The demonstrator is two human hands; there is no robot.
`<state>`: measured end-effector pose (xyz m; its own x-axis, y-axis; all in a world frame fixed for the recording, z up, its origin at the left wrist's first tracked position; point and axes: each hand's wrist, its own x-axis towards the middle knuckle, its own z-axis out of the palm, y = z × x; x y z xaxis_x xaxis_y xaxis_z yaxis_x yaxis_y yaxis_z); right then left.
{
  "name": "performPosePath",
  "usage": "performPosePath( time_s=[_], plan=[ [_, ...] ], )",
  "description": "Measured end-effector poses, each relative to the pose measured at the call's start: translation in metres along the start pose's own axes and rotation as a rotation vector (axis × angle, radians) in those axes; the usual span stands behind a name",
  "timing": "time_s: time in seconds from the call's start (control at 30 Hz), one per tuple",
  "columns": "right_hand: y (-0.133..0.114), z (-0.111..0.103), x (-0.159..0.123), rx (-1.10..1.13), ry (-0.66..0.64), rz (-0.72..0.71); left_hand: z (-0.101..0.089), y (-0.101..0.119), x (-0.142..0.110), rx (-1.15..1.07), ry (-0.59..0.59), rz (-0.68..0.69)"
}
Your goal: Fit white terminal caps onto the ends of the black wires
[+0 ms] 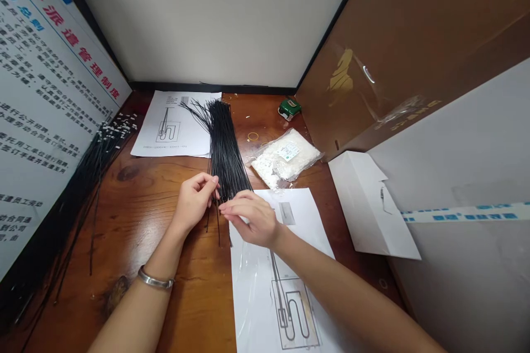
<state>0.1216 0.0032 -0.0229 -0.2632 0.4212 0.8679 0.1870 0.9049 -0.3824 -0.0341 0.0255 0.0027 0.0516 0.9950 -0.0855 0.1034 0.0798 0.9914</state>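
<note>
A thick bundle of thin black wires (pixel 227 143) lies lengthwise on the wooden table, several strands fanning out at its far left. At the near end of the bundle, my left hand (pixel 196 198) is closed in a pinch around black wire. Close beside it on the right, my right hand (pixel 250 218) pinches at the same end with thumb and forefinger, apparently on a black wire. Loose wire ends hang below the fingertips. What exactly lies between the fingers is partly hidden. A printed drawing sheet (pixel 252 298) lies under my right hand and forearm.
Another drawing sheet (pixel 144 132) lies back left, partly under the wires. Right of the bundle are a clear bag of small white parts (pixel 285 157), a rubber band (pixel 253 136) and a green tape measure (pixel 289 109). White-tipped black wires (pixel 103 149) lie left. A brown carton (pixel 385 55) borders the right.
</note>
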Motion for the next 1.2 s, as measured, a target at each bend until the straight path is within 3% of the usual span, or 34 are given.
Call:
performPosePath(
  time_s=[0.1,0.43,0.83,1.2],
  plan=[
    [0.003,-0.003,0.0,-0.003,-0.016,0.017,-0.001,-0.001,0.001,-0.034,0.018,-0.031],
    [-0.002,-0.007,-0.004,-0.043,-0.381,0.117,-0.001,-0.001,0.0,-0.131,-0.039,-0.059],
    [0.001,-0.006,-0.003,0.011,-0.385,0.136,-0.017,-0.003,-0.002,-0.125,-0.311,-0.023],
    [-0.006,-0.006,0.001,0.074,-0.446,0.144,-0.017,-0.003,-0.002,-0.029,-0.321,0.011]
  ],
)
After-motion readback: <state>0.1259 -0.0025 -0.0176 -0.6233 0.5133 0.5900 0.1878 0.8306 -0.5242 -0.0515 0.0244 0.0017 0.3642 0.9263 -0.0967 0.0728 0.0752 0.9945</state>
